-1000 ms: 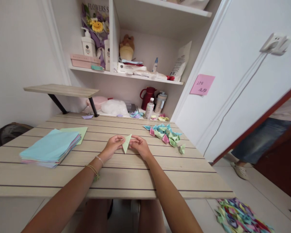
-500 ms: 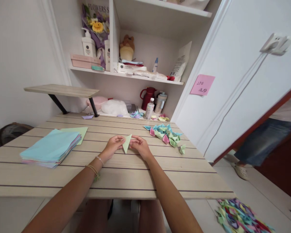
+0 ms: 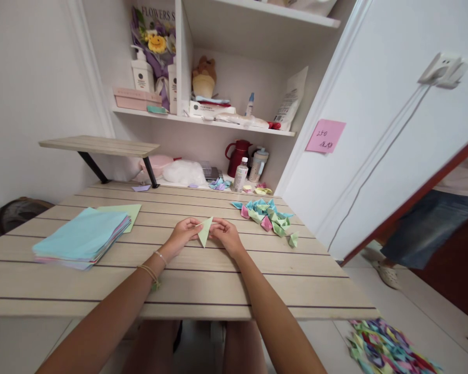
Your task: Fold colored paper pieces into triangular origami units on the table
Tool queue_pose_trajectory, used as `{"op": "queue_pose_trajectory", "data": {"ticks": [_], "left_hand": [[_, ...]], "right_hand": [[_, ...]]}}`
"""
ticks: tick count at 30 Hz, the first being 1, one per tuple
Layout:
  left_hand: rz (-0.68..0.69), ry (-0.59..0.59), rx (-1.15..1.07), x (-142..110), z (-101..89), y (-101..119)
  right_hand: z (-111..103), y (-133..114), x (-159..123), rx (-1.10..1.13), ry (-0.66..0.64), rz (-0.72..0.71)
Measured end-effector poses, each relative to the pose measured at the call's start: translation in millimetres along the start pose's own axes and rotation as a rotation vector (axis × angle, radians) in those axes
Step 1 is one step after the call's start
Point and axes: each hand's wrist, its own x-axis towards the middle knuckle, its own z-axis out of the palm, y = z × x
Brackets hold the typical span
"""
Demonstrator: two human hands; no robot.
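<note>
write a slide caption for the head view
Left hand and right hand hold folded green paper between a sheet stack and folded pieces.

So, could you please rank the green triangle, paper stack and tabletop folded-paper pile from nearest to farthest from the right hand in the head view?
1. Green triangle, just to its left.
2. Folded-paper pile, on the right.
3. Paper stack, far left.

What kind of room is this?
Most likely a home or dormitory room, though the picture can't settle which. The shelves hold a plush toy and a pump bottle, while the slatted table bears a stack of coloured paper.
</note>
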Motion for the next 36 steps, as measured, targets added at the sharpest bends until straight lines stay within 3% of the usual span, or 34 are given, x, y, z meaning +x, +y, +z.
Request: {"op": "queue_pose_trajectory", "data": {"ticks": [7, 14, 18, 29, 36], "left_hand": [[-0.01, 0.006, 0.001, -1.2, 2.5, 1.8], [-0.008, 0.019, -0.052, -5.0, 6.6, 4.3], [0.02, 0.011, -0.062, -6.0, 9.3, 5.6], [0.381, 0.046, 0.423, -10.6, 15.3, 4.2], [0.299, -0.042, 0.399, -12.1, 14.4, 1.7]], "right_hand": [[0.3, 1.6, 0.6, -0.13, 0.045, -0.045], [2.4, -0.9, -2.4, -0.441, 0.005, -0.197], [2.6, 0.5, -2.0, -0.527, 0.06, -0.293], [3.5, -3.6, -5.8, -0.722, 0.124, -0.358], [3.1, -4.6, -5.1, -0.62, 0.133, -0.348]]}}
